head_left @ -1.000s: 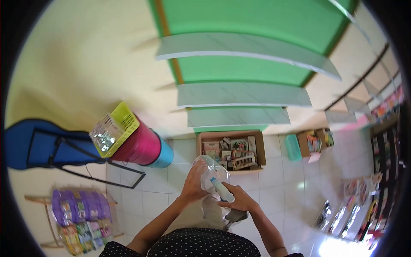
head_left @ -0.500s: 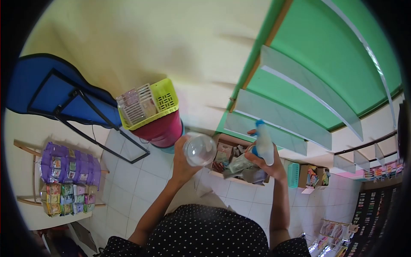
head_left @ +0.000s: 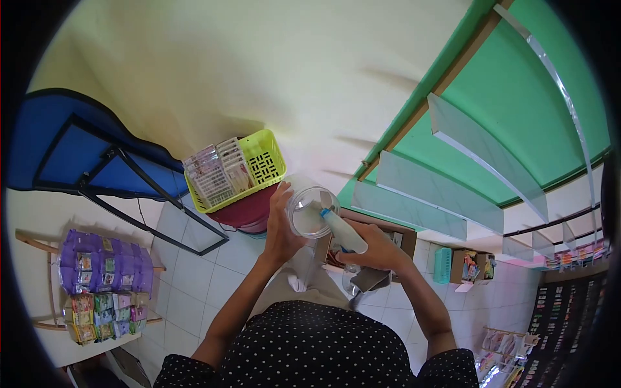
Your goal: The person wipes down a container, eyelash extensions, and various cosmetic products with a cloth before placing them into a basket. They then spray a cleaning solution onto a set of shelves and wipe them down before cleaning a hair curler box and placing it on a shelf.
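Note:
My left hand [head_left: 283, 229] is wrapped round the side of a clear round jar [head_left: 299, 226], its open mouth facing up toward me. In my right hand [head_left: 378, 249] is a whitish spray bottle [head_left: 346, 234] with a blue head, tilted so that the head overlaps the jar's rim. A grey cloth [head_left: 373, 280] shows just below my right hand, beside a clear plastic piece. Behind that hand, a cardboard box [head_left: 406, 238] stands on the floor, its contents largely hidden.
At the left, a yellow-green basket [head_left: 266, 165] of packaged goods rests on a dark red bucket [head_left: 242, 210]. A folded blue table [head_left: 55, 145] leans against the wall. White shelves [head_left: 420, 207] jut from the green panel at right. A purple hanging organizer [head_left: 107, 265] stands at far left.
My right hand has swung the spray bottle left and tilted it over toward the jar. The jar has shifted slightly right, its open mouth now in view.

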The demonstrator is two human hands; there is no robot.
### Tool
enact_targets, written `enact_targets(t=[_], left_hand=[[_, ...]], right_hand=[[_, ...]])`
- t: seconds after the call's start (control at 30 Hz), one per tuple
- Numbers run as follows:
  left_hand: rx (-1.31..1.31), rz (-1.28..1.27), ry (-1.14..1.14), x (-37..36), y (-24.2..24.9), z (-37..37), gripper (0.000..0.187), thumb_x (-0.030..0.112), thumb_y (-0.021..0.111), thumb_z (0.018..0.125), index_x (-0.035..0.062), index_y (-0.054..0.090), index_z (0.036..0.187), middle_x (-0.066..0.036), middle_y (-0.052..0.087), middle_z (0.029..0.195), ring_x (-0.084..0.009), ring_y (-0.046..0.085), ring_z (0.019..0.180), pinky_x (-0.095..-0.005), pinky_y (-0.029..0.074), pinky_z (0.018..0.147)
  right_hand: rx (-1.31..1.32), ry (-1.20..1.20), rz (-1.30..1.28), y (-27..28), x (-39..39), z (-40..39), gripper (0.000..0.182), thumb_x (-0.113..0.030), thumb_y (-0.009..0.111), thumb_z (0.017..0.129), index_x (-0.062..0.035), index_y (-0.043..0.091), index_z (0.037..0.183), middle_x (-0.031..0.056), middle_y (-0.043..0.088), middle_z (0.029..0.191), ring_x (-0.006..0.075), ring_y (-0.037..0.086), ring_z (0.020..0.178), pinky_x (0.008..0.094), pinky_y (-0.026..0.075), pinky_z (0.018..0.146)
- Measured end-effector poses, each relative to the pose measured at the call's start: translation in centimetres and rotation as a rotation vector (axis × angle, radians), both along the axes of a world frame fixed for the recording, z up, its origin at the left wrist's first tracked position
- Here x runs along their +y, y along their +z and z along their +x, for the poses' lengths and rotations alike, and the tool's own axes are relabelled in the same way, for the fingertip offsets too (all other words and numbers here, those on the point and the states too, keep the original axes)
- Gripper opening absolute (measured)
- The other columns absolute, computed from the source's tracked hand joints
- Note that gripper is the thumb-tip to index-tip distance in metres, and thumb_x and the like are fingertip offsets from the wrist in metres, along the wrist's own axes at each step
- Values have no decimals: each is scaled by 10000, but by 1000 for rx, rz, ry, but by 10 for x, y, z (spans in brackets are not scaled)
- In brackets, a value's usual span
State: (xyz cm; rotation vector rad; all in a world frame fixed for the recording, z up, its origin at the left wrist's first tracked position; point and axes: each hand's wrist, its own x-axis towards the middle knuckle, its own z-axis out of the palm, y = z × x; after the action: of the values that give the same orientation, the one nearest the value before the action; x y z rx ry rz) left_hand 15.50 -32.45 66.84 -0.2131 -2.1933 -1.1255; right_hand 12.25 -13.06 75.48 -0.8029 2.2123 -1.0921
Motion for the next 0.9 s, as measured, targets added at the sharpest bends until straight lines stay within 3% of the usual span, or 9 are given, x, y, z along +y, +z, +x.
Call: enact_targets(t=[0.17,0.23,0.27,0.33,0.43,0.47,0.53,0.73,0.9], left_hand=[[-52,101,17,-3,4,6,896,89,780,476,41,274,1214,-214,329,1227,-371,363,1127,-417,334,935],[-124,119,76,-2,4,9,897,109,784,493,15,261,1216,-164,348,1177,-287,379,1111,-359,313,944],[-119,127,65,-3,1,11,897,109,784,493,15,261,1216,-164,348,1177,-287,379,1111,-359,313,944],[-139,121,99,-5,-5,16,886,115,777,500,7,264,1214,-150,351,1164,-266,390,1101,-346,319,939],[-166,143,112,-6,-3,26,870,114,766,510,6,265,1213,-145,358,1163,-253,405,1089,-342,330,934],[-188,159,114,-8,-3,30,867,111,763,510,8,266,1213,-141,362,1160,-249,412,1084,-340,334,932],[-178,210,126,-10,-8,36,867,123,767,504,4,279,1210,-151,359,1168,-271,400,1095,-352,327,934],[-187,255,216,-20,-7,53,872,150,773,503,-14,288,1208,-154,364,1172,-283,402,1096,-355,328,930],[-177,270,258,-29,-11,59,880,152,775,501,-17,284,1212,-151,358,1176,-279,401,1096,-353,324,935]], right_hand=[[178,-29,-157,-1,15,-6,486,-218,673,656,-44,487,1069,82,580,767,212,564,691,308,434,658],[-59,-463,-277,11,27,-4,459,-167,687,675,-40,478,1063,46,558,735,134,539,673,266,429,631],[-49,-473,-271,8,35,-8,459,-167,687,675,-40,478,1063,46,558,735,134,539,673,266,429,631],[184,-868,-567,-7,50,-22,477,-137,667,701,-34,449,1113,47,546,792,100,513,692,225,394,618],[425,-1079,-533,-7,59,-55,461,-157,667,703,0,469,1088,51,554,765,113,522,693,241,408,615],[429,-1081,-538,-10,62,-72,461,-157,667,703,0,469,1088,51,554,765,113,522,693,241,408,615],[779,-1046,-351,-16,70,-103,434,-163,690,671,2,502,1025,94,583,752,166,560,624,301,447,573],[733,-1148,-202,-21,76,-147,569,-285,709,647,34,498,1067,150,604,783,266,587,685,349,455,651],[655,-1134,-148,-27,86,-146,737,-367,743,593,21,446,1144,200,583,892,282,580,803,362,443,711]])
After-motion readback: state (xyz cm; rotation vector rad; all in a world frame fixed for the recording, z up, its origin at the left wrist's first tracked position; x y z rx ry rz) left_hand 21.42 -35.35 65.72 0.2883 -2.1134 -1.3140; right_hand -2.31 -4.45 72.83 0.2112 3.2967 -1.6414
